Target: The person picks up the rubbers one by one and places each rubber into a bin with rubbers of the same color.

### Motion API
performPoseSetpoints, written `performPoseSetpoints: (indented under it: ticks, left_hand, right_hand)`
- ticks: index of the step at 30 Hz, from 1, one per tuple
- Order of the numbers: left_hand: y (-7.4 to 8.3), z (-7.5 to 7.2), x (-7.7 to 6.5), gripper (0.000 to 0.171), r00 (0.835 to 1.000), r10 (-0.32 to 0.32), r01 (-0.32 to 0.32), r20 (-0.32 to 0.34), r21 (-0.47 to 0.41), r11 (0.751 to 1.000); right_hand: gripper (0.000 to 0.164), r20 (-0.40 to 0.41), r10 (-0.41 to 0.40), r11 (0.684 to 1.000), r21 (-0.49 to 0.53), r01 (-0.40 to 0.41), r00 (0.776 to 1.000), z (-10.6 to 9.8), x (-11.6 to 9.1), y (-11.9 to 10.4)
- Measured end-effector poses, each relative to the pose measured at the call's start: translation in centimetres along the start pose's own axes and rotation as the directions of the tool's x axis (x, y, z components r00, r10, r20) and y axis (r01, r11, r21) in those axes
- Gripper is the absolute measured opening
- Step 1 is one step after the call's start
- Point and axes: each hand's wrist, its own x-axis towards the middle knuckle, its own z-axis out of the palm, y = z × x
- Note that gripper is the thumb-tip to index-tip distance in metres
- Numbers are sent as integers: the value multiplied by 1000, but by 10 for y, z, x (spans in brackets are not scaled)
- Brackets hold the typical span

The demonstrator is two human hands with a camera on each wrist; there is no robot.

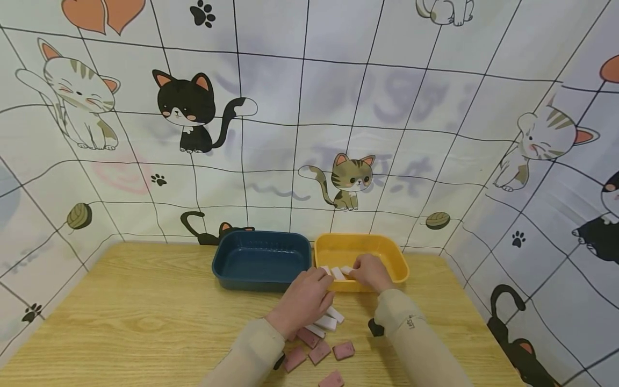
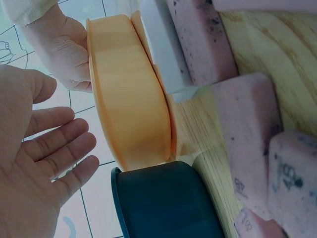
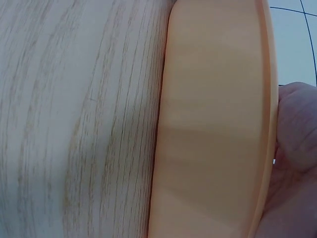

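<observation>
My right hand (image 1: 371, 272) reaches over the front of the yellow tray (image 1: 333, 287), its curled fingers pinching a white block (image 1: 346, 270) inside. Beside it, more white blocks (image 1: 337, 273) lean within the same tray. My left hand (image 1: 303, 301) hovers in front of the trays, above several white blocks (image 1: 326, 322) on the table. Its fingers (image 2: 64, 141) are spread and loosely bent in the left wrist view, with nothing in them. Nearer to me lie several pink, speckled erasers (image 1: 319, 352) marked 4B. The yellow wall hides most of the right fingers in the right wrist view.
A dark blue tray (image 1: 261, 287) stands left of the yellow one, close against it. Both are at the back of the wooden table (image 1: 145, 312), before a wall covering (image 1: 271, 140) printed with cats.
</observation>
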Motion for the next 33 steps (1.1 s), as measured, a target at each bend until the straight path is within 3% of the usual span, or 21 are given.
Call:
performPoseSetpoints:
  ticks: [7,10,18,22,28,33]
  left_hand:
    - [0,-4,-2,11,1000,8,-7,-29,6,1000]
    - [-1,-6,-4,11,999,5,-5,-43,-6,1000]
    - [-3,-13,-10,9,997,2,-6,-82,-49,999]
    - [-4,-14,-12,9,996,-4,1,-85,-41,999]
    - [-4,-17,-15,13,998,-31,28,-58,-37,999]
    - [-4,-21,-18,14,999,-39,38,-38,-25,999]
  right_hand:
    - [8,31,-32,999,18,31,999,-4,-3,-1]
    - [12,29,-71,997,31,70,997,-6,-4,0]
    - [18,-95,-205,971,108,215,974,-6,-10,4]
    - [17,-203,-298,942,94,321,933,-10,-21,1]
    - [14,-361,-406,888,60,455,840,-11,-38,-5]
    - [14,-412,-426,869,64,491,806,-6,-50,-3]
